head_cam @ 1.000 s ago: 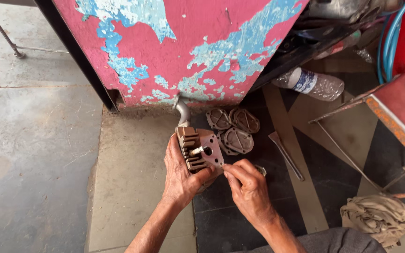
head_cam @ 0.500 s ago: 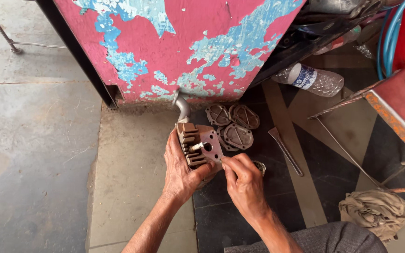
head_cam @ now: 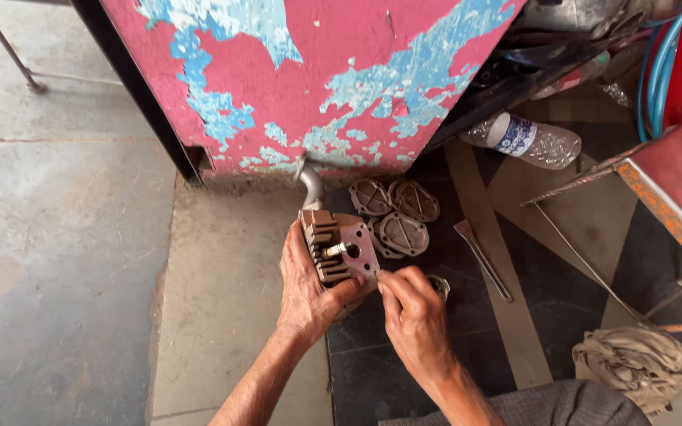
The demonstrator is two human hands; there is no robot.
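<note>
Finned metal casting [head_cam: 339,251] gripped by left hand [head_cam: 306,288], right hand [head_cam: 414,315] fingers pinching its corner, above grey-black tiled floor [head_cam: 222,308].

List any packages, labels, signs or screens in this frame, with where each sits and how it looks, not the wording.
Plastic bottle: lying on its side on the floor, upper right, by the foot of the peeling pink and blue panel; clear, crumpled, white cap end.
Label: a band wrapped around the bottle near its cap end; white with blue print.
No signs or screens in view.
</note>
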